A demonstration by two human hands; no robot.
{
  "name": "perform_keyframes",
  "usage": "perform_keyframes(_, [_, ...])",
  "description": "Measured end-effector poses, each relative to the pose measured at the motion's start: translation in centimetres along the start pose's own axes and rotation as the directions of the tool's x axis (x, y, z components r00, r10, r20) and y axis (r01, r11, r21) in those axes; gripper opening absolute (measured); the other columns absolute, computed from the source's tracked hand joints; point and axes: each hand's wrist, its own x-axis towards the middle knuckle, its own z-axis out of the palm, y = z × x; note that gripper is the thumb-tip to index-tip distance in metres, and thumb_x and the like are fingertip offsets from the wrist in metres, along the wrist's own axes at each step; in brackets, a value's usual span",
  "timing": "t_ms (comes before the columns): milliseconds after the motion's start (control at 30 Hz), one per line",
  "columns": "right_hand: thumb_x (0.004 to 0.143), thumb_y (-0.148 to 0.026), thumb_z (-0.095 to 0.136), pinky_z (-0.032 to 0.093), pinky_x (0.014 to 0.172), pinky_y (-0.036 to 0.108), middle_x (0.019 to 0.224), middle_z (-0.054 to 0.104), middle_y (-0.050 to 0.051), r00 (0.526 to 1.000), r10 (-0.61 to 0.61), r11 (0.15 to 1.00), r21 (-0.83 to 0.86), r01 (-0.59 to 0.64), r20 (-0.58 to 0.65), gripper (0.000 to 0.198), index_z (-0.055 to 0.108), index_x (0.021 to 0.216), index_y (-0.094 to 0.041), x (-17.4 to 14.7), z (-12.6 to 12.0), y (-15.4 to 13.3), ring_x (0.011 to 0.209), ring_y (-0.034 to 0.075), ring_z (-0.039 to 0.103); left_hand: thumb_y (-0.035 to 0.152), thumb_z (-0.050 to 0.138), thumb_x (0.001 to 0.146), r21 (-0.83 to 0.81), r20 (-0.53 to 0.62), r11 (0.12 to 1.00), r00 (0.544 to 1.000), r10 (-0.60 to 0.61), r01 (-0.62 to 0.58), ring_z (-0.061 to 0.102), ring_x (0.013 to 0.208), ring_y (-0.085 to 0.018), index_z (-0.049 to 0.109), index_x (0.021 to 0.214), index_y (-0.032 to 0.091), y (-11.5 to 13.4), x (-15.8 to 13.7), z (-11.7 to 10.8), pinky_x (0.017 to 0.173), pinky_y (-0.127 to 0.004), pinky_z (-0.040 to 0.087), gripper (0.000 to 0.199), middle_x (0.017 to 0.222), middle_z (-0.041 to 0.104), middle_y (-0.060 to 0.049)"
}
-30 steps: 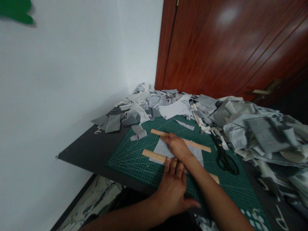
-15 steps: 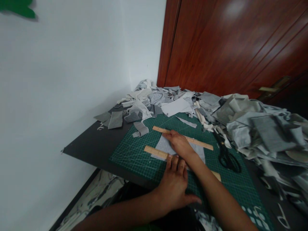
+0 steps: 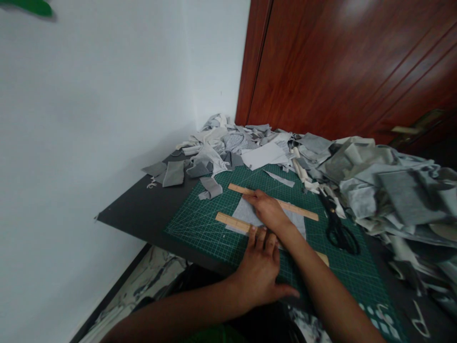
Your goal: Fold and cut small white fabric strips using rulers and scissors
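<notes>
Two wooden rulers lie roughly parallel across a light grey piece of cloth (image 3: 298, 220) on a green cutting mat (image 3: 200, 224). My left hand (image 3: 262, 269) presses its stretched fingertips onto the near ruler (image 3: 232, 222), thumb spread out to the right. Over the cloth, my right hand (image 3: 269, 209) reaches across with its fingers drawn together at the near edge of the far ruler (image 3: 300, 210). Whatever may be between those fingers is hidden. My right forearm covers part of the near ruler and the cloth.
Black-handled scissors (image 3: 341, 233) lie to the right on the mat. A big heap of grey cloth (image 3: 367, 190) stands beyond them. More scraps (image 3: 214, 147) pile up by the wall, and a narrow strip (image 3: 279, 178) lies behind the far ruler. The black table (image 3: 124, 214) ends at the left.
The view has shifted slightly. Both hands keep nearly the same places on the rulers and cloth, with my right hand perhaps a touch further right.
</notes>
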Motion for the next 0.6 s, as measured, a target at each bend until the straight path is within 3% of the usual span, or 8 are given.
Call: perform_keyframes(600, [0.098,-0.006,0.042,0.051,0.095,0.032,0.125,0.067,0.015,0.999,-0.031,0.999,0.027,0.03,0.028,0.051,0.061,0.144,-0.021,-0.1,-0.28,0.22,0.105,0.024,0.068,0.088,0.041,0.086,-0.005,-0.005,1.0,1.0,-0.003,0.003,0.03,0.149,-0.046,0.05,0.146,-0.001,-0.03,-0.12,0.15,0.125,-0.06,0.01,0.108,0.155,0.044,-0.027])
